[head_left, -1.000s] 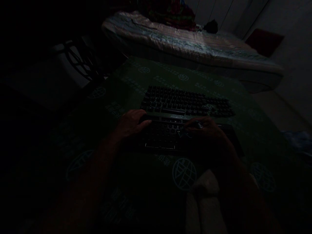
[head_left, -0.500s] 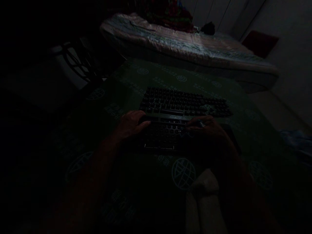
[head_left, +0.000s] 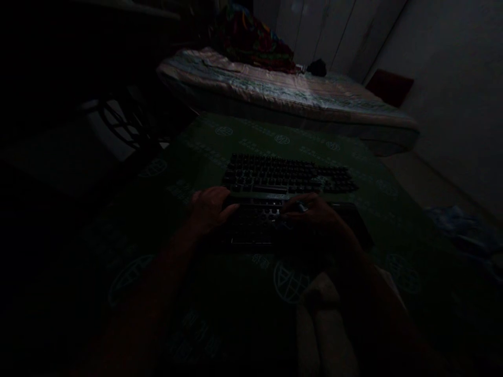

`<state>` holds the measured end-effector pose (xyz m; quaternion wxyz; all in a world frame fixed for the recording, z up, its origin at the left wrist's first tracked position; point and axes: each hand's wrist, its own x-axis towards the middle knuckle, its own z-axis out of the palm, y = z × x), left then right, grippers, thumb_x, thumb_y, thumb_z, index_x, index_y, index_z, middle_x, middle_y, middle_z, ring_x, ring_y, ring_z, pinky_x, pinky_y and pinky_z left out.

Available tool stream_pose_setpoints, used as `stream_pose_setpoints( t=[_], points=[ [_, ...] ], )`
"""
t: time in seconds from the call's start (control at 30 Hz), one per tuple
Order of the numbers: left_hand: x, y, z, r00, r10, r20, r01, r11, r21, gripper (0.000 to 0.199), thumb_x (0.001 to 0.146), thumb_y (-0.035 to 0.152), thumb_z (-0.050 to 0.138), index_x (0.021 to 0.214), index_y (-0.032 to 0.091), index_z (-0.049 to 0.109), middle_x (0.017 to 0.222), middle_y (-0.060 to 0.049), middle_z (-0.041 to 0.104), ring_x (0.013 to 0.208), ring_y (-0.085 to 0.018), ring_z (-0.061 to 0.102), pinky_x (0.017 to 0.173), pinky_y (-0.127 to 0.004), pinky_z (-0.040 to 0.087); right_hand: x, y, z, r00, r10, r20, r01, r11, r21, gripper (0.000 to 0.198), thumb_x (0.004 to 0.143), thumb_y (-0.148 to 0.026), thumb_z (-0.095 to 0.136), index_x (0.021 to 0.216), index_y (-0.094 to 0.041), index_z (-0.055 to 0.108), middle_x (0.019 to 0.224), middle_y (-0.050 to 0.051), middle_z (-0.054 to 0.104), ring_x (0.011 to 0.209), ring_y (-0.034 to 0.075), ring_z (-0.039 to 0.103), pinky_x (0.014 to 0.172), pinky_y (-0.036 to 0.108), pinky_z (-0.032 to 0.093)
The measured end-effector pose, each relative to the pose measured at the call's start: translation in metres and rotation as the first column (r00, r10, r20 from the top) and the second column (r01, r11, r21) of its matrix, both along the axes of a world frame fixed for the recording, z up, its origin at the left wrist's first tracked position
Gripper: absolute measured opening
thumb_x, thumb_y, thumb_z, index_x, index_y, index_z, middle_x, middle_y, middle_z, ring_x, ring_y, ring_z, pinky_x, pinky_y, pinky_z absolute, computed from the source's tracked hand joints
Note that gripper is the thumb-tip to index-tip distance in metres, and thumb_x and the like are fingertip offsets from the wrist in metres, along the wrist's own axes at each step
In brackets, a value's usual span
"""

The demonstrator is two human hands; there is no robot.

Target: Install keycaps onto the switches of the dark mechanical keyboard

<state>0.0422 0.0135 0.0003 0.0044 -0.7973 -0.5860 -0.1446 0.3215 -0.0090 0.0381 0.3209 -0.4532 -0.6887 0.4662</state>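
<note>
In dim light, a dark keyboard [head_left: 251, 233] with its switch rows bared lies on the green table. Its left end is gripped by my left hand [head_left: 209, 209], thumb over the top edge. My right hand [head_left: 314, 213] is over the middle of the keyboard, fingers pinched together. A small pale glint shows between those fingers and something bluish at their tips, too dark to name. Beyond the keyboard, loose black keycaps [head_left: 271, 170] are laid out in rows like a full key layout.
The green table [head_left: 188, 167] bears white globe prints and lettering. A pale folded cloth-like thing [head_left: 326, 324] is near my right forearm. Behind stands a bed [head_left: 283, 94] with a dark red bundle [head_left: 251, 42]. Bluish fabric [head_left: 463, 225] is at the right.
The view has tilted up a little, so the table and bed sit lower in the picture. Both hands stay at the keyboard, in nearly the same pose.
</note>
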Motion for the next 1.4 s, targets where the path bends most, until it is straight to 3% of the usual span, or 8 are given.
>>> stream_pose_setpoints(
  t=[0.1, 0.4, 0.6, 0.9, 1.07, 1.17, 1.27, 1.4],
  points=[
    [0.005, -0.003, -0.001, 1.000, -0.028, -0.010, 0.028, 0.997, 0.072, 0.034, 0.084, 0.036, 0.048, 0.112, 0.020, 0.058, 0.129, -0.011, 0.059, 0.125, -0.028, 0.049, 0.103, -0.048, 0.035, -0.014, 0.002, -0.007, 0.997, 0.080, 0.017, -0.079, 0.996, -0.029, 0.019, 0.067, -0.031, 0.072, 0.077, -0.014, 0.072, 0.070, 0.002, 0.066, 0.064, 0.012, 0.057, 0.060, 0.025, 0.044],
    [0.011, -0.002, -0.010, 0.993, -0.086, 0.081, 0.084, 0.996, 0.023, 0.032, 0.085, 0.026, 0.041, 0.111, 0.021, 0.058, 0.123, -0.010, 0.063, 0.118, -0.024, 0.055, 0.101, -0.046, 0.036, -0.017, 0.012, -0.001, 0.986, 0.160, 0.037, -0.153, 0.978, -0.139, 0.030, 0.056, -0.040, 0.078, 0.070, -0.014, 0.070, 0.063, -0.001, 0.062, 0.055, 0.009, 0.051, 0.054, 0.022, 0.041],
    [0.009, -0.005, -0.009, 0.989, -0.096, 0.110, 0.094, 0.995, 0.019, 0.032, 0.084, 0.033, 0.046, 0.111, 0.020, 0.058, 0.122, -0.011, 0.063, 0.117, -0.026, 0.055, 0.102, -0.048, 0.035, -0.007, -0.008, -0.016, 0.998, 0.056, 0.022, -0.056, 0.998, -0.002, 0.023, 0.067, -0.036, 0.072, 0.078, -0.016, 0.072, 0.079, 0.004, 0.068, 0.070, 0.015, 0.060, 0.064, 0.026, 0.046],
    [0.007, -0.007, -0.005, 0.986, -0.110, 0.122, 0.110, 0.994, 0.003, 0.033, 0.085, 0.036, 0.046, 0.111, 0.021, 0.058, 0.122, -0.010, 0.064, 0.116, -0.025, 0.055, 0.101, -0.047, 0.036, 0.030, -0.022, -0.027, 0.984, -0.166, 0.065, 0.162, 0.985, 0.054, 0.028, 0.068, -0.042, 0.073, 0.079, -0.017, 0.073, 0.079, 0.005, 0.071, 0.069, 0.017, 0.063, 0.066, 0.030, 0.050],
    [0.006, -0.007, -0.007, 0.987, -0.109, 0.118, 0.109, 0.994, 0.007, 0.036, 0.086, 0.037, 0.044, 0.113, 0.019, 0.058, 0.123, -0.012, 0.063, 0.118, -0.027, 0.054, 0.103, -0.049, 0.034, 0.011, -0.023, -0.027, 0.995, -0.098, -0.014, 0.099, 0.986, 0.135, 0.020, 0.070, -0.036, 0.072, 0.077, -0.018, 0.073, 0.078, 0.004, 0.072, 0.073, 0.017, 0.064, 0.070, 0.030, 0.050],
    [0.006, -0.007, -0.006, 0.989, -0.106, 0.102, 0.104, 0.994, 0.022, 0.034, 0.085, 0.037, 0.044, 0.111, 0.021, 0.058, 0.121, -0.010, 0.064, 0.117, -0.026, 0.055, 0.101, -0.047, 0.036, 0.009, -0.022, -0.024, 0.999, -0.041, 0.002, 0.040, 0.994, 0.102, 0.016, 0.070, -0.032, 0.072, 0.077, -0.018, 0.073, 0.076, 0.003, 0.071, 0.070, 0.016, 0.064, 0.067, 0.028, 0.050],
    [0.006, -0.007, -0.004, 0.990, -0.110, 0.088, 0.110, 0.994, 0.010, 0.036, 0.085, 0.038, 0.043, 0.112, 0.019, 0.058, 0.121, -0.011, 0.064, 0.116, -0.026, 0.056, 0.100, -0.046, 0.037, 0.021, -0.022, -0.021, 0.993, -0.104, 0.060, 0.102, 0.994, 0.042, 0.018, 0.070, -0.034, 0.073, 0.079, -0.018, 0.073, 0.077, 0.004, 0.071, 0.066, 0.016, 0.063, 0.062, 0.027, 0.049],
    [0.006, -0.007, -0.003, 0.991, -0.104, 0.090, 0.104, 0.995, -0.003, 0.036, 0.085, 0.038, 0.043, 0.112, 0.020, 0.058, 0.121, -0.011, 0.064, 0.116, -0.026, 0.055, 0.101, -0.047, 0.036, 0.022, -0.025, -0.022, 0.988, -0.155, 0.024, 0.152, 0.982, 0.113, 0.020, 0.070, -0.036, 0.073, 0.076, -0.017, 0.072, 0.075, 0.004, 0.071, 0.068, 0.017, 0.063, 0.063, 0.028, 0.049]
  ],
)
